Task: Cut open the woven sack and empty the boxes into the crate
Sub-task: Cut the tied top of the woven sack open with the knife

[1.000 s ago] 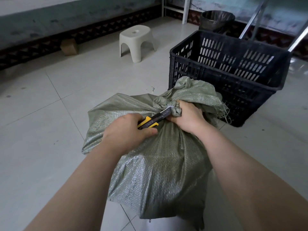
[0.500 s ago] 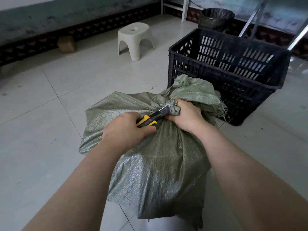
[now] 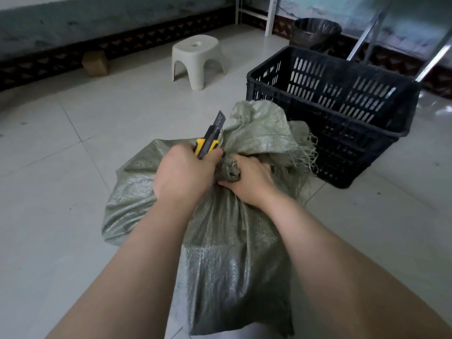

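A bulging grey-green woven sack stands on the tiled floor in front of me, its top bunched into a neck with frayed strands hanging to the right. My right hand grips that bunched neck. My left hand is closed around a yellow and black utility knife, whose blade points up and away, clear of the fabric. The boxes are hidden inside the sack. A black slotted plastic crate stands just behind and to the right of the sack, and I see nothing inside it.
A small white plastic stool stands further back on the floor. A lined bin and metal frame legs are behind the crate. A brown block rests against the far wall. Open tiled floor lies to the left.
The knife has left the sack's neck: my left hand swung it from lying across the tie to pointing upward and away. My right hand has kept its hold on the neck.
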